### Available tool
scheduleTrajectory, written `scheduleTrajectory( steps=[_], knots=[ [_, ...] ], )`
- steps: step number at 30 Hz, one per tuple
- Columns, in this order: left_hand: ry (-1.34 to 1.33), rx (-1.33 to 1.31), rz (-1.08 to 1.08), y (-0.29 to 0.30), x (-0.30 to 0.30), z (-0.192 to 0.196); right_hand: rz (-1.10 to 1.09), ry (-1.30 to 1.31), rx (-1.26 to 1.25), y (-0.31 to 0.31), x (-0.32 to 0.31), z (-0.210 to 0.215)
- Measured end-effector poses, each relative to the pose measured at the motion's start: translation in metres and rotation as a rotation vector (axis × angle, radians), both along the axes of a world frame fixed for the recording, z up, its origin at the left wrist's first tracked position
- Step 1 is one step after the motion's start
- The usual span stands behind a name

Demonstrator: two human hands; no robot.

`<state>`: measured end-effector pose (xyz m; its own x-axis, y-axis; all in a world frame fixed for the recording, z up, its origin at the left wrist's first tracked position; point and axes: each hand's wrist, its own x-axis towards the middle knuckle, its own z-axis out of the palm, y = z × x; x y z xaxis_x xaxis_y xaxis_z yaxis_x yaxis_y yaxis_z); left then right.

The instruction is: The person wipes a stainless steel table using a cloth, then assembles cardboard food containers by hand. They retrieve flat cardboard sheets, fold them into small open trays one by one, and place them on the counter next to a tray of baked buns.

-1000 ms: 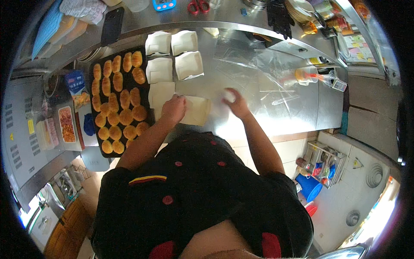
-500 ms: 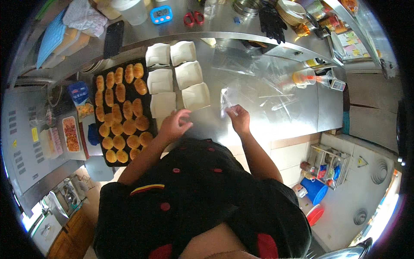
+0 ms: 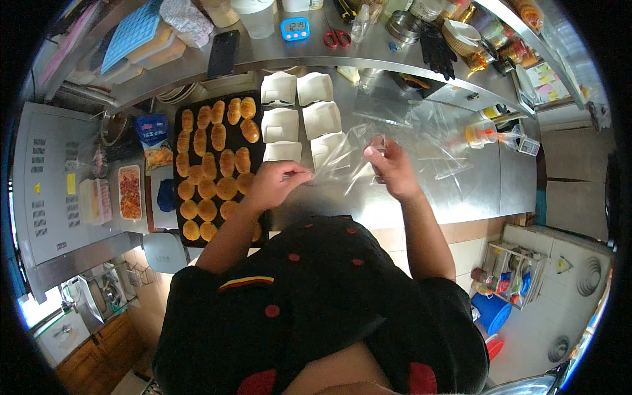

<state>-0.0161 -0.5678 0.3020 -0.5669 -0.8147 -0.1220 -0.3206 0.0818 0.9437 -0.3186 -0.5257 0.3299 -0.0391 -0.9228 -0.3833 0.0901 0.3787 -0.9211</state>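
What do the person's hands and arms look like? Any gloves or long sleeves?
The left hand and right hand wear no gloves, and no watch shows. Short black sleeves end near the elbows, part of a black jacket with red buttons.

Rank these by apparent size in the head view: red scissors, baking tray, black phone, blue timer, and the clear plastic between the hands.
1. Baking tray
2. Clear plastic, though its see-through edges are hard to trace
3. Black phone
4. Blue timer and red scissors: too alike to rank
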Motion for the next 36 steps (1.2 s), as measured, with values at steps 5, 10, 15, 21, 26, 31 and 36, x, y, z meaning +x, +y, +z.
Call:
scheduleTrajectory(
  steps=[5,10,15,21,26,31,36],
  knots=[
    [0.122,0.220,0.106,-0.003,0.058,0.009,0.181,0.368,-0.110,-0.006,-0.030,-0.014],
    [0.346,0.472,0.357,0.018,0.077,0.012,0.005,0.908,-0.528,0.004,0.032,-0.021],
    [0.085,0.069,0.207,0.054,0.038,0.012,0.225,-0.011,-0.323,0.027,0.148,0.008],
    [0.433,0.272,0.253,0.074,0.047,0.022,0.124,0.153,-0.462,0.036,0.150,0.033],
    [0.428,0.197,0.350,0.084,0.029,0.029,0.157,0.114,-0.516,0.043,0.137,0.014],
    [0.371,-0.081,0.545,0.090,0.035,0.024,0.407,0.804,-0.925,0.024,0.093,0.022],
    [-0.424,-0.593,0.242,0.100,0.022,0.025,0.648,0.060,0.339,0.016,0.066,0.003]
  ],
)
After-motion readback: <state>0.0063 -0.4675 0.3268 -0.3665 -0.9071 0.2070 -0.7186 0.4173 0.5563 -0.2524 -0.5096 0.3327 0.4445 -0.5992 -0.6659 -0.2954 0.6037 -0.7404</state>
